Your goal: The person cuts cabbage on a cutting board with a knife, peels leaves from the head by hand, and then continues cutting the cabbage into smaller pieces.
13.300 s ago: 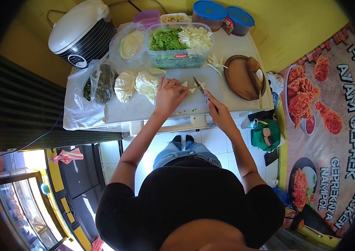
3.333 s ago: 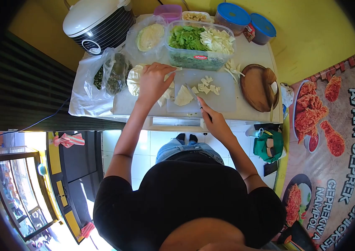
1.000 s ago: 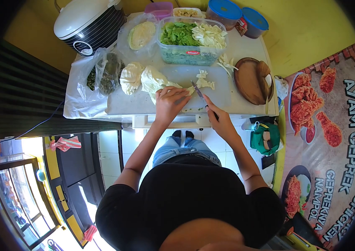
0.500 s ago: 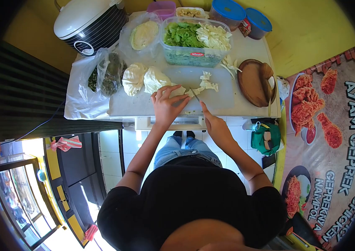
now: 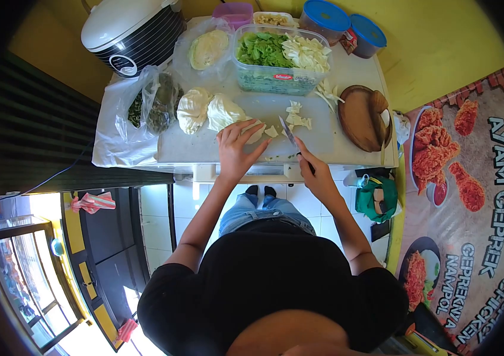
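Note:
My right hand (image 5: 314, 172) is closed round the black handle of a knife (image 5: 289, 133), its blade pointing up and left over the pale cutting board (image 5: 317, 127). My left hand (image 5: 239, 147) lies with fingers spread on a piece of cabbage (image 5: 255, 134) at the board's left part. A small cut piece (image 5: 271, 131) sits between that hand and the blade. More cut cabbage (image 5: 299, 121) lies just beyond the knife. Two larger cabbage chunks, one (image 5: 194, 110) further left and one (image 5: 223, 111) nearer my left fingers, rest side by side.
A clear tub (image 5: 281, 80) of greens and cut cabbage stands behind the board. A wooden mortar (image 5: 359, 118) is at right. Plastic bags (image 5: 145, 107), a rice cooker (image 5: 130, 35) and blue-lidded containers (image 5: 326, 16) stand around the table's left and back.
The knife has moved right, away from the cabbage under my left hand, and its blade now shows more. A small cut piece lies apart in between. My right hand has shifted slightly right.

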### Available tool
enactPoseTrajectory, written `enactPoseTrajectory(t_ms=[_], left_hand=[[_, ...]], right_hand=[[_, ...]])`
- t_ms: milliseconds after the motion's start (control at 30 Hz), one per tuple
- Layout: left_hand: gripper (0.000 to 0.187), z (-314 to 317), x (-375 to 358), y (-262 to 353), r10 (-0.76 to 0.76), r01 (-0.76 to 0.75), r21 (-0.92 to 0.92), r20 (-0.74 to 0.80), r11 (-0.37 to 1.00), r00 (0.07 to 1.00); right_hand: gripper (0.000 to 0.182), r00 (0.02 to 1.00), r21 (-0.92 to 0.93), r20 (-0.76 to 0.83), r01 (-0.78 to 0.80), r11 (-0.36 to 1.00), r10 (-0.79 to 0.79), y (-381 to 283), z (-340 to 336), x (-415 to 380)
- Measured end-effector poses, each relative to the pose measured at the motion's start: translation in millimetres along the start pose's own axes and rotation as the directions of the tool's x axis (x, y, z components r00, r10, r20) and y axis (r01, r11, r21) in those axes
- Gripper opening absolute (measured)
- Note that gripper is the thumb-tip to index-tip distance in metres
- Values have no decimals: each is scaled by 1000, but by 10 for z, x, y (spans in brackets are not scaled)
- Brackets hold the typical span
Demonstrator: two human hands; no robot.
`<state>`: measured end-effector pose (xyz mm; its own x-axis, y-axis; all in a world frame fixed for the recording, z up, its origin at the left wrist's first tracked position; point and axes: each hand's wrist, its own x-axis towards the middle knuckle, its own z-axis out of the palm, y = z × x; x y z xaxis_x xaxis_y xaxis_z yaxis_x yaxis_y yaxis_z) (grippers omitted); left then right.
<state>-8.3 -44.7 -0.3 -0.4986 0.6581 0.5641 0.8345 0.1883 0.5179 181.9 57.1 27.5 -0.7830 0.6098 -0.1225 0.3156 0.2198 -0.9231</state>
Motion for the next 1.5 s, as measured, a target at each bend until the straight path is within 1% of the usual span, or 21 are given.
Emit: enactPoseTrajectory(t_ms=[100, 167, 200, 267, 300, 367, 467, 567, 600, 667, 800, 867, 900, 967, 1000, 1067, 1200, 1267, 1300, 1367, 1500], left_hand=[[27, -57, -96, -77, -53, 54, -47, 16, 997, 998], [26, -101, -159, -139, -59, 57, 37, 67, 998, 996], [26, -117, -186, -153, -57, 54, 38, 67, 998, 996], [23, -131, -217, -166, 49, -55, 105, 60, 993, 997], [23, -128, -214, -162, 49, -55, 105, 61, 993, 997], [19, -114, -219, -141, 69, -75, 34, 149, 997, 986], [16, -42, -135, -147, 113, -109, -34, 208, 994, 972], [17, -34, -9, -193, 156, -149, -50, 230, 988, 960], [17, -48, 18, -196, 155, -147, -51, 230, 988, 961], [16, -82, 69, -207, 154, -131, -105, 256, 986, 954], [16, -74, 39, -211, 137, -111, -111, 261, 988, 956], [17, -62, 30, -215, 143, -115, -127, 242, 985, 960], [17, -58, 21, -216, 141, -113, -127, 240, 985, 960], [16, -58, 15, -220, 113, -82, -137, 231, 987, 966], [16, -60, 22, -222, 111, -81, -135, 228, 987, 967], [15, -66, 12, -213, 101, -73, -125, 235, 989, 967], [13, -54, 21, -203, 107, -83, -117, 212, 990, 972], [13, -25, -2, -209, 96, -80, -93, 181, 992, 979], [13, -13, -7, -204, 96, -80, -95, 182, 992, 979], [12, -6, -2, -206, 90, -79, -78, 160, 994, 983], [11, -23, -27, -201, 98, -89, -62, 148, 994, 984]], right_hand=[[48, 1000, 20, 11, -3, 1000, 3, -91, 62, -18], [47, 996, -66, 75, 54, 996, -49, -92, 106, -47], [47, 996, -64, 74, 55, 996, -50, -73, 111, -52], [47, 1000, -124, -2, -6, 992, 6, 4, 97, -49], [47, 1000, -124, -2, -6, 992, 6, 57, 77, -20], [50, 997, -172, -69, 26, 985, -39, 145, 25, 69], [47, 992, -124, -94, 73, 990, -85, 110, 29, 164], [47, 1000, -129, -1, 23, 991, -23, -80, 35, 170], [47, 1000, -130, 0, 22, 991, -22, -61, 71, 179], [50, 982, -150, 24, 189, 970, -188, -5, 135, 209], [52, 979, -233, 94, 197, 952, -179, -43, 119, 235], [56, 983, -376, 148, 157, 913, -108, -73, 119, 227], [56, 983, -377, 151, 158, 912, -108, -44, 146, 203], [62, 978, -488, 143, 204, 848, -153, 29, 233, 172], [62, 977, -489, 146, 208, 847, -156, 38, 261, 204], [62, 991, -565, 114, 128, 815, -77, 12, 333, 239], [64, 993, -567, 100, 106, 817, -60, -67, 391, 405], [63, 991, -593, 99, 135, 794, -94, -20, 396, 373], [63, 991, -594, 98, 132, 794, -92, 6, 376, 300], [66, 982, -551, 101, 191, 812, -162, 70, 306, 60], [66, 989, -485, 105, 146, 862, -109, 46, 186, -205]])
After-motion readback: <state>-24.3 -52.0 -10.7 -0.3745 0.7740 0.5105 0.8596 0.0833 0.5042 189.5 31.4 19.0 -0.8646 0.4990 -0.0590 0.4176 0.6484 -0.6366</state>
